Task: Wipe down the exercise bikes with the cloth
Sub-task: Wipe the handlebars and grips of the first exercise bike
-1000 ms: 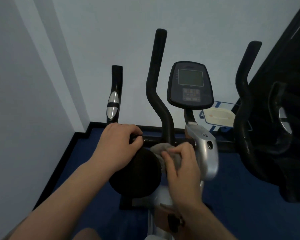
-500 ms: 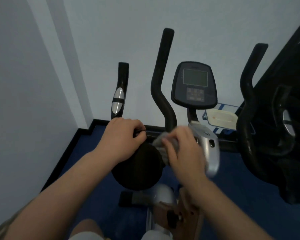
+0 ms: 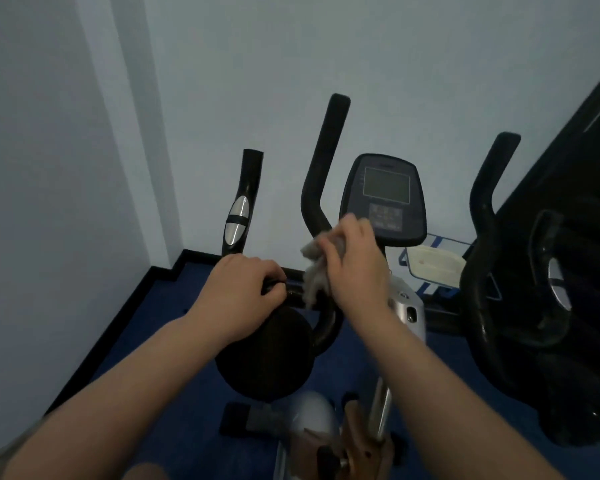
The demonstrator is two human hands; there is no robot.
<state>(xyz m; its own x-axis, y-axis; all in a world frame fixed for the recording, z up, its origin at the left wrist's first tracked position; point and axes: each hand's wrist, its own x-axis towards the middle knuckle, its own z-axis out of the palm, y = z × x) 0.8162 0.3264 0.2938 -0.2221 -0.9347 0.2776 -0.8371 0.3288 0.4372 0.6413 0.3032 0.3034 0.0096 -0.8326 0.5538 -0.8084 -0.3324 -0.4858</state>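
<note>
While seen from the head camera: right hand (image 3: 355,263) bunched round a pale cloth (image 3: 314,271), fingers curled and pinching it, knuckles up. Cloth pressed against the lower bend of the black handlebar (image 3: 321,174), hanging loose below the fist. Handlebar's long axis running up and slightly right from the grip, toward the wall, so unwiped length lies above and away from the cloth. Left hand (image 3: 243,292) curled over a dark bar beside the black round pad (image 3: 267,355), apparently steadying the bike (contact under the palm hidden). Console (image 3: 385,199) just right of the cloth hand, nearly behind the knuckles. Right hand plainly the nearer one to the handlebar's upper run; likely next stroke upward along it. Second handlebar (image 3: 482,209) well apart to the right, not yet reached.
</note>
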